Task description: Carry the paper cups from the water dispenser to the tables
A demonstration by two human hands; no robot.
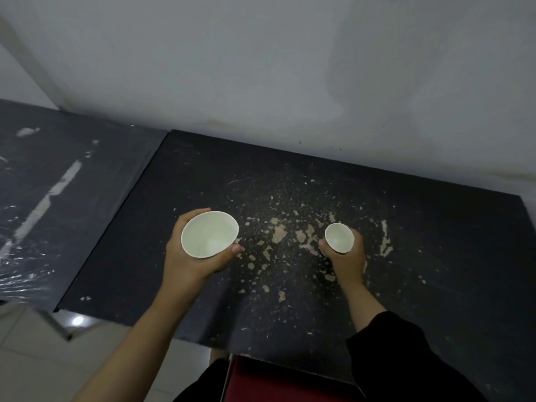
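A black sleeve at five o'clock lay nearest the camera, with a dark red chair seat at six o'clock tucked under the table edge. The left hand, at about nine o'clock from the frame's middle, was wrapped around a white paper cup, fingers behind its wall and the thumb pressed on the near side; the cup stood upright, mouth open to the camera, above the black table. Whether it touched the tabletop could not be told. The right hand, at three o'clock from the first, grasped a second paper cup, also upright and lower, close to the surface or resting on it. Pale flakes of worn paint spotted the tabletop between the two cups. A second dark table adjoined at nine o'clock, and a grey wall rose at twelve o'clock.
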